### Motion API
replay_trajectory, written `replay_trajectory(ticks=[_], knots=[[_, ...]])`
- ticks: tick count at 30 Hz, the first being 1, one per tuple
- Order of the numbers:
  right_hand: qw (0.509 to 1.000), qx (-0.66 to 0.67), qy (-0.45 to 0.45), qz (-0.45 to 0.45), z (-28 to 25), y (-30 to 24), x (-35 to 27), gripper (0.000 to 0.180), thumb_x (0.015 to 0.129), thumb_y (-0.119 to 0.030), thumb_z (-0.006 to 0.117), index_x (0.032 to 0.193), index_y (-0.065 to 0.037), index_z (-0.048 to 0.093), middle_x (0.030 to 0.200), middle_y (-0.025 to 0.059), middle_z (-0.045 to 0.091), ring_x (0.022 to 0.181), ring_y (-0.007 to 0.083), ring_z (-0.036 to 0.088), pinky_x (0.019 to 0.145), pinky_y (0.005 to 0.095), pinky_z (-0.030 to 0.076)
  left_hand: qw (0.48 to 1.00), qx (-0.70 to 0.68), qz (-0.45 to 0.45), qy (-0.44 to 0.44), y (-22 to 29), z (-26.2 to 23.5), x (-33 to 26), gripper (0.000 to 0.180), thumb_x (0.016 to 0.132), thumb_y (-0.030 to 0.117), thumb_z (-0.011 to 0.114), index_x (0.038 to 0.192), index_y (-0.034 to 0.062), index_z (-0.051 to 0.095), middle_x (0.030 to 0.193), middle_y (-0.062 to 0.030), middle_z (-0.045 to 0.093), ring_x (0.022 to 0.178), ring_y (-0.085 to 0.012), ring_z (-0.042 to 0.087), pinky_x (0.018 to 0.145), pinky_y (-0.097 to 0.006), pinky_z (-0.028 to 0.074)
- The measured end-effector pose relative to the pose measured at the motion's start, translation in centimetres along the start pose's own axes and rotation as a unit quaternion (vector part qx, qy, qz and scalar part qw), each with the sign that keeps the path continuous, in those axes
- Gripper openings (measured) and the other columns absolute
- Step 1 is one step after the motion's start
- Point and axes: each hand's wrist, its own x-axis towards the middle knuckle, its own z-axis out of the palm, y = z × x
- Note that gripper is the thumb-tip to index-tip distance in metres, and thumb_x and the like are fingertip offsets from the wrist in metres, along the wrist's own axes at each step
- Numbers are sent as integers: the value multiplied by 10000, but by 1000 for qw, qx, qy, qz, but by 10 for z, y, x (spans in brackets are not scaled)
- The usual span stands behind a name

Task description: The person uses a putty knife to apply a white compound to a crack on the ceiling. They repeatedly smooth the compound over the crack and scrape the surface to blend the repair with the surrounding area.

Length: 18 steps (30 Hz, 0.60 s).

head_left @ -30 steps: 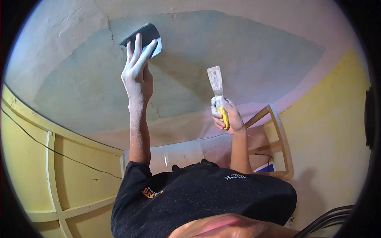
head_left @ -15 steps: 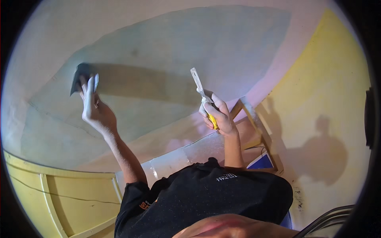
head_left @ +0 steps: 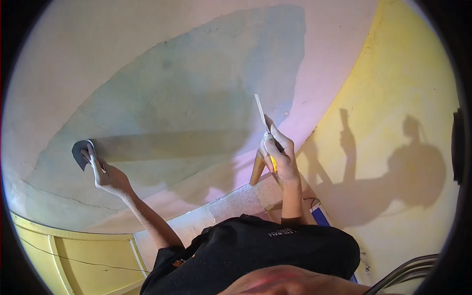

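Observation:
My left hand (head_left: 105,174) is stretched up to the left and presses a dark sanding pad (head_left: 79,151) flat against the plastered surface. The pad sits at the left edge of a large grey-green patch (head_left: 196,88) on the pale surface. My right hand (head_left: 279,156) is raised in the middle of the view, gripping a putty knife (head_left: 260,112) by its yellow handle. Its thin blade points up, seen nearly edge-on, close to the patch but apart from the pad. My black shirt (head_left: 255,250) fills the lower edge.
A yellow wall (head_left: 393,98) on the right carries the shadow of a person and an arm. A wooden frame (head_left: 258,169) shows behind my right hand, with a blue object (head_left: 322,216) below it. Yellow panelling (head_left: 73,255) lies lower left, metal bars (head_left: 408,270) lower right.
My left hand has swept the pad leftward and down across the grey-green patch to its left edge. My right hand kept hold of the putty knife, whose blade now shows edge-on.

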Motion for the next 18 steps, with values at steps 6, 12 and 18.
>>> replay_trajectory(ticks=[6, 12, 18], knots=[[994, -57, 88, 35, -54, 67, 27, 521, 1004, -46, 524, 1510, -8, 403, 674, -43, 490, 450, 13, 382, 411, 201, 318, 998, 25, 51, -33, 6, 51, -36, 358, 994, 7, 496, 1336, -25, 597, 1418, -181, 561, 1276, -243, 589, 1037, -323, 447], [979, -144, 138, 29, -63, 35, 32, 518, 993, -54, 535, 1497, -11, 429, 733, -37, 497, 535, 36, 406, 497, 200, 363, 978, -204, -36, -22, 22, 33, -93, 380, 1000, 50, 535, 1332, -136, 544, 1388, -254, 561, 1266, -305, 570, 1085, -371, 431], [937, -280, 197, -66, -111, 14, 71, 505, 967, -75, 581, 1461, -25, 487, 752, -19, 460, 646, 69, 389, 608, 217, 379, 936, -287, -173, -112, 53, 16, -163, 458, 881, -28, 478, 1314, -171, 522, 1330, -281, 566, 1255, -318, 558, 1127, -426, 404]])
